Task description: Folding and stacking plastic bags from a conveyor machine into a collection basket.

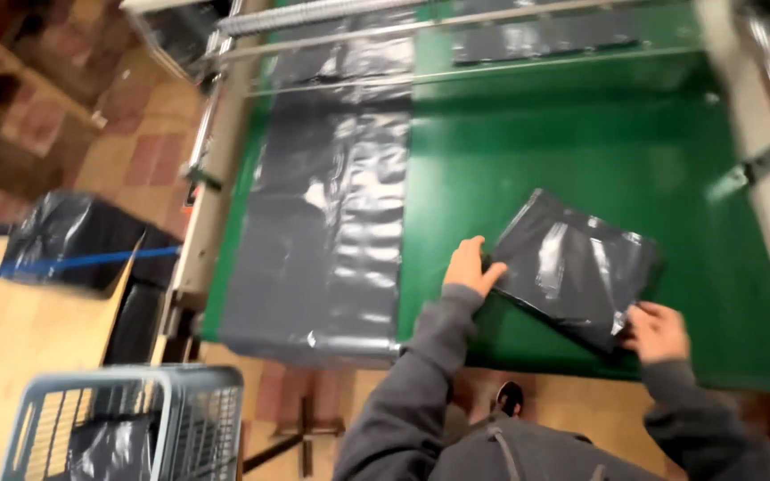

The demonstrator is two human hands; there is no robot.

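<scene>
I'm watching both hands working a folded dark grey plastic bag lying on the near right of the green table: the left hand is pressing flat with open fingers on its left edge, probably pinning the fold down, while the right hand is pinching the near right corner. A long unfolded sheet is lying flat to the left, and a grey basket is sitting near left, holding more dark plastic.

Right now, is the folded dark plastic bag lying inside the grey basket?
No, the folded dark plastic bag lies on the green table between the left hand and the right hand, far from the grey basket.
</scene>
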